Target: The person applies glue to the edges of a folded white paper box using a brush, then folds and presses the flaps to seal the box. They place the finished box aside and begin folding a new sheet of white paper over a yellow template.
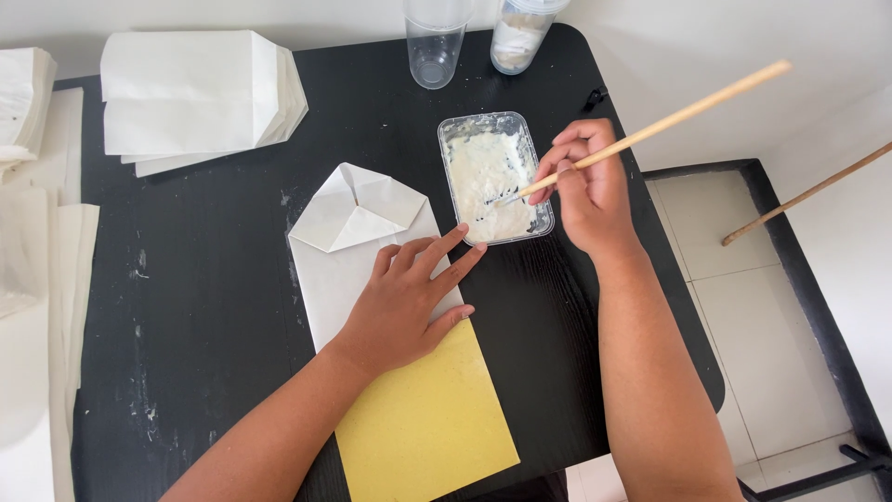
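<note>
Right hand grips one long wooden stick in a pinch of thumb and fingers, its lower tip dipped into the white paste in one clear plastic tray. Left hand lies flat, fingers spread, grasping nothing, pressing down one partly made paper bag near the middle of the black table, just left of the tray. Bag's bottom end is already folded into a diamond with flaps opened; no paste visible on those flaps, so judged: folding done, gluing and closing of the bottom still to do. Bag rests partly on one yellow sheet that runs toward the near table edge. Count further out: one stack of finished-looking white bags at the far left of the table, number of bags in it not countable; more white paper piles along the left edge, count unclear; two clear cups at the far edge, the right one holding white residue. One second wooden stick leans beyond the table on the right, above the tiled floor.
</note>
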